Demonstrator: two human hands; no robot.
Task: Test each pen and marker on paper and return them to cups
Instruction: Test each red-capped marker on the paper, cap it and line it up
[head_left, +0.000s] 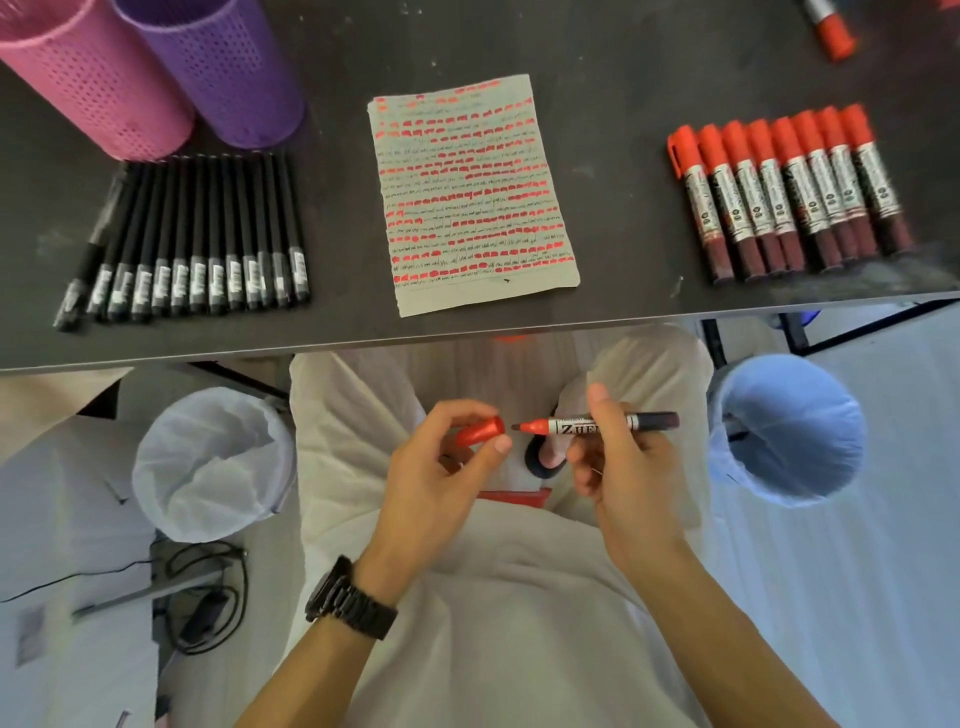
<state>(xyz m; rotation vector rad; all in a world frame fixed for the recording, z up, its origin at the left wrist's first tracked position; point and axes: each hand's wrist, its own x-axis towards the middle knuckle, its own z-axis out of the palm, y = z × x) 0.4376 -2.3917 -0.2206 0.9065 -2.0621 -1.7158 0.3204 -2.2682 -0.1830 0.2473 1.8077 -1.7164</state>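
Head view: right hand (618, 457) gripping uncapped red marker (597, 423) over lap, below table edge; left hand (441, 467) pinching its cap (480, 431), just apart from tip. Paper (472, 197) nearly full of red and black strokes. Black pens (192, 239) and red markers (789, 192) lying in rows beside it. Pink cup (88, 78) and purple cup (223, 67) apparently unfilled; returning all of them remains.

Office-like workspace: dark desk (337, 322), lined bins (208, 462).
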